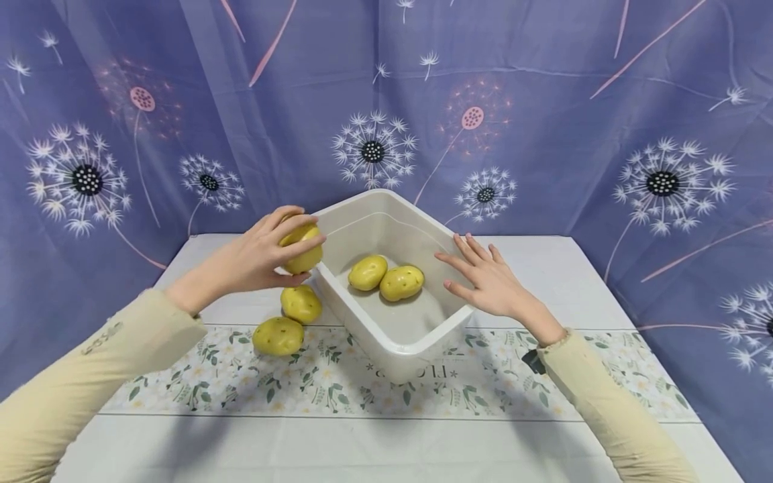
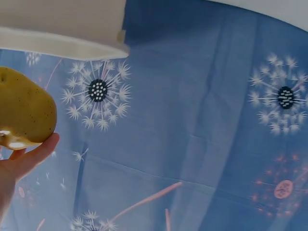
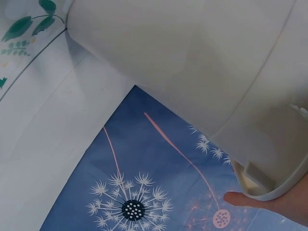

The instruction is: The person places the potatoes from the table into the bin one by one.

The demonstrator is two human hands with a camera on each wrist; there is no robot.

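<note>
Both hands are in my head view, reaching in from either side in pale yellow sleeves [image 1: 111, 349]. With the left hand [image 1: 260, 253] I have a potato [image 1: 306, 259] gripped, fingers curled across its top and thumb underneath; it is raised beside the left corner of the white bin [image 1: 347, 235]. From the left wrist, I can make out a gap between that potato and the bin's rim. My right hand [image 1: 492, 285] is spread, fingers nearly straight, lying over the rim at the right side; it carries no potato. From the right wrist, I get mostly the bin's outer wall and part of the hand at the rim.

Two potatoes lie on the bin's floor, a left one [image 1: 368, 273] and a right one [image 1: 401, 283], side by side. Outside, just left of the bin and below my left hand, two more lie on the surface [image 1: 423, 446]: a farther one [image 1: 300, 304] and a nearer one [image 1: 278, 336], close together. The bin stands with one corner toward me, over a printed band of leaves and flowers [image 1: 217, 376] that crosses the white surface. Farther out hangs a blue-violet cloth [image 1: 326, 40] patterned with dandelion heads, wrapping the back and both sides.
</note>
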